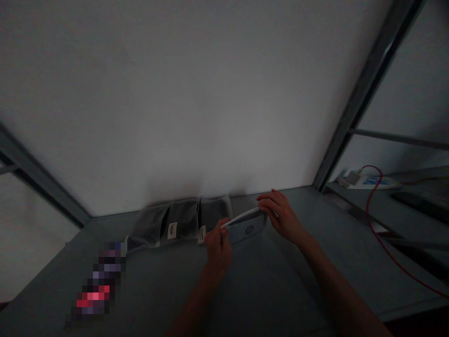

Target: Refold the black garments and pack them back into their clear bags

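Between both hands is a flat grey pouch [247, 230] with a pale upper edge and a dark round emblem on its front. My left hand [219, 243] is closed on its left end, thumb near the top edge. At the upper right corner, my right hand [278, 213] pinches the same pouch, some fingers stretched out beyond it. Behind and left of my left hand, several dark grey see-through pouches with light borders lie in a row near the wall, among them a middle pouch [183, 217] with a small white label.
The grey shelf top [157, 290] meets a white wall [217, 93] between metal posts. A pixelated patch [96, 285] covers something at left. To the right, a red cable [368, 206] runs from a white plug [352, 178] on a power strip, near a dark flat object [421, 203].
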The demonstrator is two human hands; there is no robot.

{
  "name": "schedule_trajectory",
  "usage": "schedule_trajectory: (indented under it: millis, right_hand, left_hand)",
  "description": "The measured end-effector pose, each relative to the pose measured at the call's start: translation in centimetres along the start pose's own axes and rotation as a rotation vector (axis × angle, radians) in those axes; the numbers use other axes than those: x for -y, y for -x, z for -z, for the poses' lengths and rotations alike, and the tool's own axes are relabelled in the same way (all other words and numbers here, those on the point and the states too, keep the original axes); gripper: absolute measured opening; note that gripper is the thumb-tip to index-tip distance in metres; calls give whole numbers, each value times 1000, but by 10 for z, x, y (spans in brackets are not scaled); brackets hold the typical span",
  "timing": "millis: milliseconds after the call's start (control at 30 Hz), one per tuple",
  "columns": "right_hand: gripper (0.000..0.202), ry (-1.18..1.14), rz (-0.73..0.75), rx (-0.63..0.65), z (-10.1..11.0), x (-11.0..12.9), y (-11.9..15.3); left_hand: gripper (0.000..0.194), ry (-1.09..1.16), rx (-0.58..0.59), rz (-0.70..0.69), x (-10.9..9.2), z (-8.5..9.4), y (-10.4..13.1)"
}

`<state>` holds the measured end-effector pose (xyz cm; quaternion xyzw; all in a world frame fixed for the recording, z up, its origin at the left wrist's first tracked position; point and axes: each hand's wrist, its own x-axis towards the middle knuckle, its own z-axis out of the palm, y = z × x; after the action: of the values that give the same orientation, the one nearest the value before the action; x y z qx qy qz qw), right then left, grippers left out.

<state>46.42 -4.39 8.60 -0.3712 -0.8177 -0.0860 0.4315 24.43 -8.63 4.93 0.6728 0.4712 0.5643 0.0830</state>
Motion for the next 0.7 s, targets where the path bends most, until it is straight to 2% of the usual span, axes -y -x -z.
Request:
schedule_trajectory:
  millis: [333, 467, 600, 700]
  right_hand:
    - [20, 18, -104, -49, -2, -37, 11]
    - [21, 9, -142, -44, -3, -48, 16]
    - [19, -26, -169, -23, -6, -47, 17]
    - [16, -94, -206, -19, -9, -35, 15]
  left_hand:
    - [50, -42, -56, -12, 4, -1, 1]
    - [50, -11, -30, -26, 3, 0, 0]
    - [48, -5, -27, -11, 4, -2, 1]
    - [47, -8, -73, 0, 6, -4, 2]
